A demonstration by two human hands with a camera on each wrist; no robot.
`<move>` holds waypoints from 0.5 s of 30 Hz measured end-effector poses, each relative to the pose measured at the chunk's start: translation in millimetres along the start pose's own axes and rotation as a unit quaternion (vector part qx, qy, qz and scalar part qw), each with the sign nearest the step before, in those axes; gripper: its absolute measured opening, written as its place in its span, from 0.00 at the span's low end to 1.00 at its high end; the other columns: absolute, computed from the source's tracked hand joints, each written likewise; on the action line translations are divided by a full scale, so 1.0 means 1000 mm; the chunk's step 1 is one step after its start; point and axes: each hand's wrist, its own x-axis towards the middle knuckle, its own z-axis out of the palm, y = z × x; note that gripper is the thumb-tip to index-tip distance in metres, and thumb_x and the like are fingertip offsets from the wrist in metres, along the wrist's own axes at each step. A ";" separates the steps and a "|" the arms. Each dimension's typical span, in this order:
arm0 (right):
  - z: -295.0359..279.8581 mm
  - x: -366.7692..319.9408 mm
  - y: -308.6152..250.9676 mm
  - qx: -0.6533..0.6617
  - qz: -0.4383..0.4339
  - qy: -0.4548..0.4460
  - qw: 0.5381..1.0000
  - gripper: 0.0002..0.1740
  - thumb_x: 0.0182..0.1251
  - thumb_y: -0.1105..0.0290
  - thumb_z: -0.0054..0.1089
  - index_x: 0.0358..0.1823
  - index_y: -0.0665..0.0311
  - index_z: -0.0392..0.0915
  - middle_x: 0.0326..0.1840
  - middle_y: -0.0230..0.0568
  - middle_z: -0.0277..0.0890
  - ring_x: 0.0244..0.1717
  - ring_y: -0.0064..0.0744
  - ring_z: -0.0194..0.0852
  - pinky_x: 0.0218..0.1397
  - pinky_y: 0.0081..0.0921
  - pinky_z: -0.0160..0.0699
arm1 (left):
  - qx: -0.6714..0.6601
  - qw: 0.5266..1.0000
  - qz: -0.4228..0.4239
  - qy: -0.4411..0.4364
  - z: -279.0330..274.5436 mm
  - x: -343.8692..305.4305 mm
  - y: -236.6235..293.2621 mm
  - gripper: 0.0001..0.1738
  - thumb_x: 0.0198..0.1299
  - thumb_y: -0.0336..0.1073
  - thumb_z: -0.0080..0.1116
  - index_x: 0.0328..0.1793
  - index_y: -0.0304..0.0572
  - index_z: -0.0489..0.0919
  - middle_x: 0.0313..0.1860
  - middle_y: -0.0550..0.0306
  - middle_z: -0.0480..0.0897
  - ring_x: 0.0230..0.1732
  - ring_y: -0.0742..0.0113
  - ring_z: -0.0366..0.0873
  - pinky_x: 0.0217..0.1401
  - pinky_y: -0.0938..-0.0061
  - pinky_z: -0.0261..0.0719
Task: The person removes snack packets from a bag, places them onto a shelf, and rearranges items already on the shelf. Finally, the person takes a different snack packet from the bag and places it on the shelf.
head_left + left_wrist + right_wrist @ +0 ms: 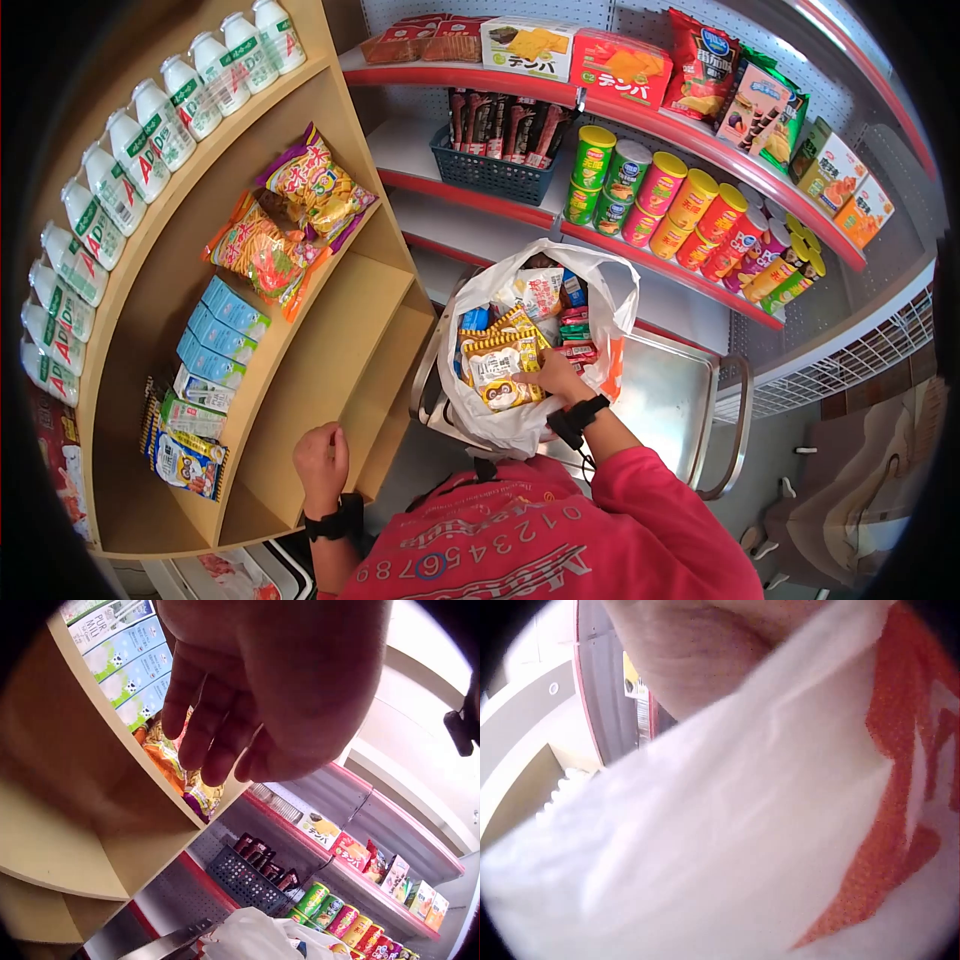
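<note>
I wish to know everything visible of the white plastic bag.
The white bag looks like thin, crinkled plastic, with orange-red print on its right side. It stands, mouth wide open and rim uneven, on the metal tray of a cart. Snack packets fill it nearly to the top, yellow ones at the front. The right hand reaches in over its rim; whether the wrist touches the plastic is unclear.
</note>
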 end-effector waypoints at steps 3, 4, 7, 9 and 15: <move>-0.009 0.003 0.006 0.053 0.010 -0.054 0.997 0.29 0.45 0.57 0.73 0.42 0.73 0.77 0.35 0.45 0.80 0.35 0.29 0.78 0.38 0.25 0.75 | 0.005 1.000 -0.009 -0.002 0.002 0.000 0.007 0.02 0.51 0.25 0.58 0.32 0.38 0.78 0.23 0.51 0.78 0.24 0.56 0.76 0.27 0.68 0.71; -0.010 0.005 0.008 0.102 0.000 -0.044 0.994 0.24 0.47 0.61 0.73 0.40 0.73 0.78 0.33 0.42 0.80 0.33 0.24 0.77 0.36 0.22 0.75 | 0.008 1.000 -0.013 0.000 0.003 0.001 0.010 0.02 0.51 0.25 0.58 0.32 0.38 0.78 0.23 0.51 0.78 0.24 0.56 0.76 0.27 0.68 0.71; -0.017 0.013 0.025 0.249 -0.057 0.009 0.967 0.14 0.54 0.71 0.66 0.41 0.70 0.77 0.35 0.37 0.80 0.32 0.20 0.76 0.35 0.18 0.74 | -0.004 1.000 -0.020 -0.004 0.008 0.005 0.019 0.02 0.50 0.25 0.58 0.32 0.38 0.78 0.24 0.51 0.78 0.25 0.56 0.76 0.28 0.68 0.72; -0.037 0.002 0.003 0.386 -0.066 0.060 0.918 0.11 0.59 0.77 0.59 0.44 0.66 0.74 0.36 0.33 0.79 0.33 0.20 0.76 0.36 0.15 0.74 | -0.023 0.999 -0.013 -0.022 0.013 0.009 0.025 0.04 0.50 0.25 0.59 0.33 0.37 0.78 0.25 0.51 0.79 0.25 0.56 0.77 0.29 0.68 0.72; -0.073 -0.017 -0.054 0.516 -0.102 0.077 0.847 0.12 0.61 0.76 0.58 0.46 0.65 0.72 0.38 0.34 0.78 0.34 0.20 0.77 0.38 0.18 0.77 | -0.064 0.996 -0.025 -0.060 0.034 0.025 0.046 0.07 0.51 0.33 0.60 0.36 0.38 0.78 0.31 0.50 0.80 0.34 0.53 0.78 0.37 0.66 0.74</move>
